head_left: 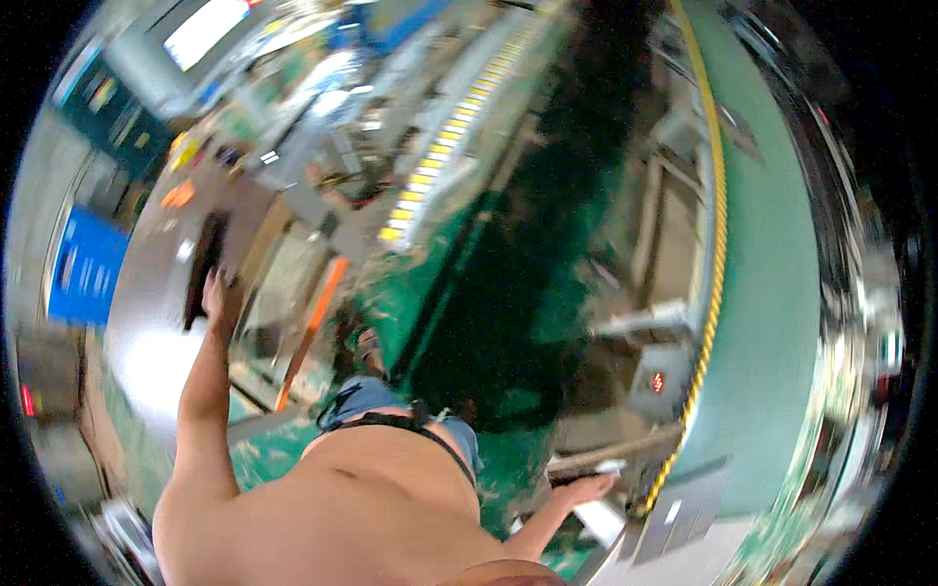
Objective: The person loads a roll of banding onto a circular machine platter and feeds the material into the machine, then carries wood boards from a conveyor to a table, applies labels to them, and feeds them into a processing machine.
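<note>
My left hand (213,295) is over the brown tabletop (147,283) on the left. It meets the right edge of a long dark bar-shaped object (203,256); blur hides whether the fingers grip it or only rest against it. My right hand (590,487) is low on the right, its fingers stretched out sideways, with nothing visible held in them. Close to those fingertips are a small white piece (612,468) and the wooden-looking edge (625,447) of a frame beside the green belt.
A long green belt (767,293) with a yellow-black striped edge (718,244) runs along the right. A grey control box (660,383) sits below it. Left are a blue bin (86,269), an orange bar (313,332) and a rail with yellow pieces (454,127). Green floor (391,293) lies between.
</note>
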Action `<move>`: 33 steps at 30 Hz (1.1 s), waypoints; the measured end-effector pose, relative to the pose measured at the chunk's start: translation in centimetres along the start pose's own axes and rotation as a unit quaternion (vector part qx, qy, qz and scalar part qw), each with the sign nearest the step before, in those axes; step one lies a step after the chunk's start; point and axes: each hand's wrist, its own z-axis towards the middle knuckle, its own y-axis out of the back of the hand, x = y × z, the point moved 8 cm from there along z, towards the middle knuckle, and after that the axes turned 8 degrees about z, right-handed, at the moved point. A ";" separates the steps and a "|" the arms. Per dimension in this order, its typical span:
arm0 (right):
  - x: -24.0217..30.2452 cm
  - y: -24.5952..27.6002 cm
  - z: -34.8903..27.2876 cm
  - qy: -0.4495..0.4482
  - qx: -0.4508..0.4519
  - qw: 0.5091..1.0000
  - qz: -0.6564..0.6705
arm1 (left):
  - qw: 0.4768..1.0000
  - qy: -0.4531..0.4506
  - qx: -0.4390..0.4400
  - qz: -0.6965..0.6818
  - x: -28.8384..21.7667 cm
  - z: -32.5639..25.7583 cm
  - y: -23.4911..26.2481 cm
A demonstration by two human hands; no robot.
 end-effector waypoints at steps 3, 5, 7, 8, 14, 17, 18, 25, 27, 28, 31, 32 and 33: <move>4.6 -16.8 -14.0 -0.022 0.308 0.950 -0.047 | 0.998 0.012 -0.053 -0.040 7.0 6.2 0.2; 5.1 -26.8 -22.8 0.012 0.516 0.856 -0.038 | 0.998 0.055 0.008 -0.013 9.2 9.3 1.8; 7.4 -34.2 -34.1 -0.033 0.641 0.764 -0.059 | 0.999 0.033 0.002 -0.002 12.1 10.3 -0.3; 7.4 -37.5 -38.1 -0.027 0.667 0.742 -0.069 | 0.998 0.029 0.047 -0.019 12.4 11.3 -0.5; 0.6 -55.3 -53.5 -0.017 0.715 0.694 -0.088 | 0.998 0.026 -0.041 -0.046 12.2 9.6 -1.9; -1.2 -60.1 -57.4 -0.034 0.702 0.707 -0.072 | 0.996 0.033 -0.056 -0.067 12.1 9.8 -1.6; -1.7 -60.7 -58.8 -0.053 0.708 0.701 -0.064 | 0.995 0.036 -0.070 -0.064 12.3 9.6 -1.4; 1.2 -64.3 -61.5 0.070 0.718 0.660 -0.207 | 0.997 0.051 -0.048 -0.038 11.6 10.1 -0.3; 1.2 -64.7 -62.9 0.038 0.751 0.627 -0.201 | 0.997 0.059 -0.034 -0.031 11.3 10.0 -0.4; 1.1 -64.3 -64.2 0.012 0.767 0.613 -0.190 | 0.997 0.059 -0.040 -0.029 11.5 10.0 -0.2; 0.2 -64.4 -66.7 -0.078 0.810 0.560 -0.158 | 0.997 0.053 -0.047 -0.016 11.6 10.1 -0.3; 0.2 -64.1 -67.0 -0.109 0.808 0.559 -0.152 | 0.997 0.053 -0.052 -0.015 11.7 10.1 -0.3; 0.5 -63.8 -67.3 -0.137 0.803 0.562 -0.142 | 0.998 0.043 -0.055 -0.008 11.5 10.6 -0.3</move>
